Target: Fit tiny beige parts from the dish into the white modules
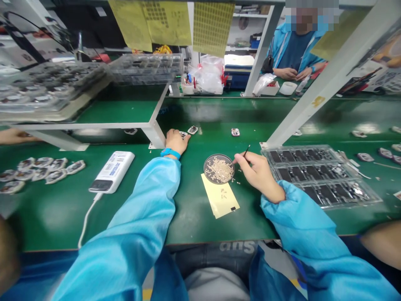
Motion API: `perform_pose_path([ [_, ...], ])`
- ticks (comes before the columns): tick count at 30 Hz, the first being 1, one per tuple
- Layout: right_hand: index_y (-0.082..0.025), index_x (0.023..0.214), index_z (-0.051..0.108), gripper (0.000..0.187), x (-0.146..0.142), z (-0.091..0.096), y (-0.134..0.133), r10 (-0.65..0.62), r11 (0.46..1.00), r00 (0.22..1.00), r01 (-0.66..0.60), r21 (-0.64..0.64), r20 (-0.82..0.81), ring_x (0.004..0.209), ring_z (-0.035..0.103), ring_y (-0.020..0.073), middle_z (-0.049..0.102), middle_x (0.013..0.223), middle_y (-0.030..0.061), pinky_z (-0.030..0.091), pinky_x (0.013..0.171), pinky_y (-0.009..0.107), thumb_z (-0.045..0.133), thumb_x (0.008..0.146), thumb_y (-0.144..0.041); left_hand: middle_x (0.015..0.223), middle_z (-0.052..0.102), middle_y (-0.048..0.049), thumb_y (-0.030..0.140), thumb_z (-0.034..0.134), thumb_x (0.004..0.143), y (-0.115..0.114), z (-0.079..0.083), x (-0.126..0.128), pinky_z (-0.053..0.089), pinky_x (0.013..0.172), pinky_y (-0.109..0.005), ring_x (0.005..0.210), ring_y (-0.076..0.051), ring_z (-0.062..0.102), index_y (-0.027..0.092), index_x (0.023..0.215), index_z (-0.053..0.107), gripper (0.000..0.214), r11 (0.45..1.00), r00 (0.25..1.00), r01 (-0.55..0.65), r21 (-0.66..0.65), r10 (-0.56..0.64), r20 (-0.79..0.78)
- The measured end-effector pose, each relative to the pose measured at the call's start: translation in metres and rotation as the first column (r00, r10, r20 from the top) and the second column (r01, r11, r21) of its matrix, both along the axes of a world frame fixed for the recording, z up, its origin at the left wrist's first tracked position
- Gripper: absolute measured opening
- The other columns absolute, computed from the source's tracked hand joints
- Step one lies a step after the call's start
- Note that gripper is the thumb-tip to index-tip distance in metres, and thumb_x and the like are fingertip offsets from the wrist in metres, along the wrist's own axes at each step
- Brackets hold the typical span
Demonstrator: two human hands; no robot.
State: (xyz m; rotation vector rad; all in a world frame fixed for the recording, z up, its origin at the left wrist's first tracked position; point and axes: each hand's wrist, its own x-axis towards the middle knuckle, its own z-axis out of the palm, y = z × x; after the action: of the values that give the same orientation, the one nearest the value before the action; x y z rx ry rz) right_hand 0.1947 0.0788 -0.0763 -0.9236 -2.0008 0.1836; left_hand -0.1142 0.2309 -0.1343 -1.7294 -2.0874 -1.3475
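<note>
At the foot of the shelf post, my left hand [177, 141] has its fingers closed around a small white-rimmed electronic part [183, 134]. A second white-rimmed part [193, 130] lies just beyond my thumb. My right hand [255, 169] pinches thin dark tweezers [247, 149] beside a round dark dish [205, 172]. Many tiny beige pieces [221, 167] fill the dish, and a few lie loose on the bench at its right. Under the dish's near edge is a yellow paper slip [221, 200]. Farther back sits another white-rimmed part [235, 132].
A white power bank [112, 172] with a cable and several white-rimmed parts [50, 167] lie left. A clear tray [322, 175] of dark parts stands right, near a slanted post [313, 83]. The raised shelf [125, 104] holds trays. A co-worker [294, 50] is opposite; another's hand [15, 136] shows left.
</note>
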Motion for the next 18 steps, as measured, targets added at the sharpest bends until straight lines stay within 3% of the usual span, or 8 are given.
perform_pose_path([
  [4,-0.018,0.086,0.067,0.033,0.0,-0.003,0.002,0.083,0.953,0.982,-0.128,-0.275,-0.168,0.062,0.059,0.013,0.066,0.074,0.0018,0.047,0.059,0.027,0.064,0.092,-0.05,0.123,0.06,-0.0247,0.037,0.064,0.09,-0.009,0.002,0.003,0.04,0.11,-0.048,0.125,-0.037,0.053,0.005,0.122,0.06,0.045,0.997,1.0,0.014,0.07,-0.015,0.013],
  [7,-0.018,0.087,0.063,0.035,-0.002,0.0,-0.003,0.185,0.857,0.96,-0.263,-0.444,-0.212,0.057,0.057,0.0105,0.065,0.073,0.0005,0.048,0.055,0.025,0.074,0.084,-0.051,0.128,0.061,-0.0181,0.04,0.063,0.091,-0.037,-0.001,0.015,0.047,0.104,-0.042,0.12,-0.03,0.058,0.011,0.129,0.057,0.048,0.963,0.984,0.131,0.237,-0.155,0.086],
  [10,-0.017,0.085,0.06,0.036,-0.003,0.005,-0.012,0.253,0.746,0.949,-0.315,-0.587,-0.189,0.055,0.057,0.0101,0.064,0.068,0.0001,0.049,0.053,0.024,0.074,0.084,-0.05,0.113,0.067,-0.0108,0.042,0.07,0.086,-0.082,-0.01,0.033,0.055,0.078,-0.033,0.091,-0.021,0.066,0.016,0.123,0.06,0.047,0.882,0.869,0.319,0.348,-0.419,0.263],
  [12,-0.017,0.087,0.06,0.035,0.0,0.007,-0.016,0.285,0.709,0.944,-0.326,-0.625,-0.168,0.057,0.059,0.0098,0.066,0.069,0.0002,0.051,0.055,0.023,0.078,0.081,-0.046,0.102,0.068,-0.0069,0.039,0.075,0.081,-0.118,-0.017,0.047,0.053,0.068,-0.028,0.078,-0.016,0.065,0.017,0.122,0.058,0.049,0.821,0.744,0.452,0.349,-0.563,0.359],
  [16,-0.016,0.091,0.062,0.035,0.012,0.001,-0.02,0.386,0.619,0.916,-0.345,-0.706,-0.109,0.064,0.065,0.0122,0.067,0.072,0.0002,0.053,0.062,0.024,0.083,0.077,-0.04,0.097,0.067,-0.0034,0.029,0.077,0.078,-0.179,-0.025,0.069,0.052,0.063,-0.025,0.075,-0.015,0.065,0.021,0.122,0.055,0.05,0.643,0.538,0.731,0.23,-0.75,0.385],
  [18,-0.015,0.09,0.062,0.033,0.02,-0.008,-0.022,0.399,0.626,0.914,-0.329,-0.706,-0.072,0.069,0.065,0.0127,0.067,0.076,0.001,0.053,0.065,0.025,0.08,0.081,-0.041,0.107,0.069,-0.0044,0.025,0.075,0.079,-0.195,-0.026,0.076,0.055,0.074,-0.028,0.087,-0.018,0.068,0.023,0.121,0.056,0.047,0.539,0.486,0.835,0.113,-0.817,0.31],
])
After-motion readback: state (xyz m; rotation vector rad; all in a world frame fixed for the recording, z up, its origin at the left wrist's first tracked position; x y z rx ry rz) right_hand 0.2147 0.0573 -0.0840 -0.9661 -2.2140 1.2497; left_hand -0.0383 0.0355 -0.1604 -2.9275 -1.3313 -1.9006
